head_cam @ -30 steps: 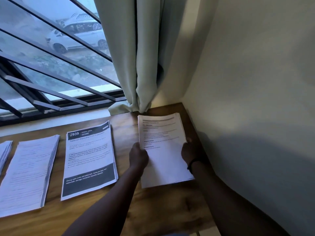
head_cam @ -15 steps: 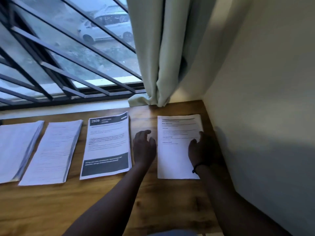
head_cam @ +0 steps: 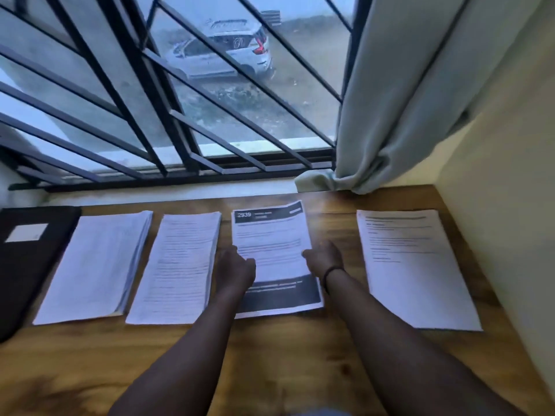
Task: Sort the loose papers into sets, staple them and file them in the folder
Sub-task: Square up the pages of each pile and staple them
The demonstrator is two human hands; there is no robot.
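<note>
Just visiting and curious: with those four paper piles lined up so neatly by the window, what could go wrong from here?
Two risks, I think. Both the left hand and the right hand grip the white stack with black bands by its side edges, so its loose sheets might fan out or slide. That stack also lies close beside the plain white text stack, so lifting carelessly could nudge it and mix the sets.

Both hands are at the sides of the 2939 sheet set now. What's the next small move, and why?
Probably square that 2939 set: the left hand and right hand flank its edges, and it lies slightly skewed beside the thicker stack. No stapler is in view.
</note>
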